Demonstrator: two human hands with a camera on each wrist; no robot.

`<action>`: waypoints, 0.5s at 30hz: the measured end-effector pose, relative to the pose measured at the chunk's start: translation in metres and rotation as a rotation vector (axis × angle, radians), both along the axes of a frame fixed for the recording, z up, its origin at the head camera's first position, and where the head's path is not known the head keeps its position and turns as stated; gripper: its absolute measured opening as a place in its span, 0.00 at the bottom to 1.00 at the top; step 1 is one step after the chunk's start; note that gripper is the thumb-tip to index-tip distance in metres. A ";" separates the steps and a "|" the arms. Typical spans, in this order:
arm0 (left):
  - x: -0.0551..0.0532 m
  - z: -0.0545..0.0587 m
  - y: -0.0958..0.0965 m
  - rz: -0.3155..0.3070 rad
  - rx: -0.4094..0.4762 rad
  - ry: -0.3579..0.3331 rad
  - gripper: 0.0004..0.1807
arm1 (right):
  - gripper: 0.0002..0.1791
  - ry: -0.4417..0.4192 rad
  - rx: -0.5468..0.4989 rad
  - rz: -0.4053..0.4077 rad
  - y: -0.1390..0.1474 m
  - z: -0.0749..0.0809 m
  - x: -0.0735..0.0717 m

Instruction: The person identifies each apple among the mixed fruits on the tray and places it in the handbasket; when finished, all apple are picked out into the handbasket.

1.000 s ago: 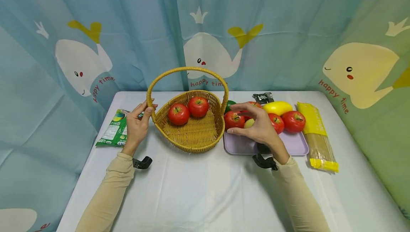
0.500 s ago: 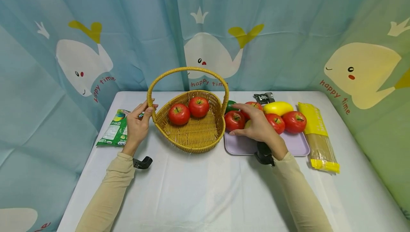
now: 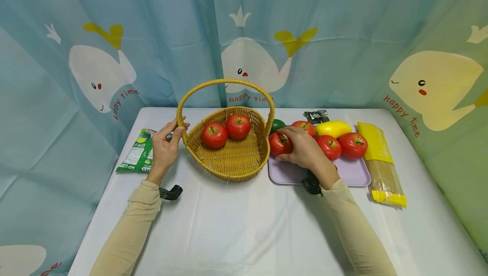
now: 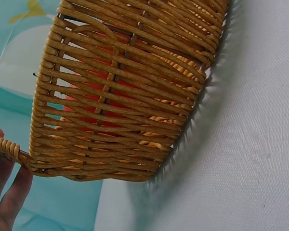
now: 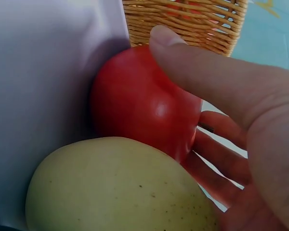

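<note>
My left hand (image 3: pixel 164 151) holds the handle (image 3: pixel 180 115) of a yellow wicker basket (image 3: pixel 232 166) between thumb and fingers, low on its left side. Two red apples (image 3: pixel 215 135) lie inside the basket. At the tray's left end, my right hand (image 3: pixel 305 149) grips another red apple (image 5: pixel 144 101). In the right wrist view the thumb lies on this apple's upper side and the fingers reach round its far side. A pale yellow-green speckled fruit (image 5: pixel 120 187) touches it; the right hand hides this fruit in the head view.
On the lilac tray (image 3: pixel 284 176) are more red apples (image 3: pixel 353 145), a yellow mango-like fruit (image 3: pixel 333 129) and a dark green fruit (image 3: pixel 277 125). Beyond it lies a small black packet (image 3: pixel 316 116). A noodle packet (image 3: pixel 381 166) lies right, a green snack bag (image 3: pixel 137 153) left.
My right hand has lowered slightly and closed its thumb and fingers round the leftmost apple on the tray. The left hand stays on the basket handle.
</note>
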State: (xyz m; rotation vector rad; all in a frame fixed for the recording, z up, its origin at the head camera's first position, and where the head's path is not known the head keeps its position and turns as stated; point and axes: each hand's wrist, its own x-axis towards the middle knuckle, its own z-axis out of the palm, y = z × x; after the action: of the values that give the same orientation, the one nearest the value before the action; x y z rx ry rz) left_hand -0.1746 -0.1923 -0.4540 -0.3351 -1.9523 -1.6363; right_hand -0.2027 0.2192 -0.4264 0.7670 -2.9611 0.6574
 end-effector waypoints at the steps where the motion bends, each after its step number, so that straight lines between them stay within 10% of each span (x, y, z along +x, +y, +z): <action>1: -0.001 -0.001 -0.001 0.002 -0.001 -0.001 0.18 | 0.47 0.003 0.007 -0.004 0.000 0.000 0.000; 15: 0.014 0.022 0.011 -0.016 0.009 0.022 0.16 | 0.51 0.017 0.092 -0.051 -0.006 -0.003 -0.003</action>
State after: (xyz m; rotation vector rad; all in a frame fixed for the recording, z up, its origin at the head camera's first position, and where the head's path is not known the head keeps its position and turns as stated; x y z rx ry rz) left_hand -0.1609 -0.1814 -0.4316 -0.3647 -1.9296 -1.6442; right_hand -0.2061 0.2128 -0.4298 0.6961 -3.0028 0.5129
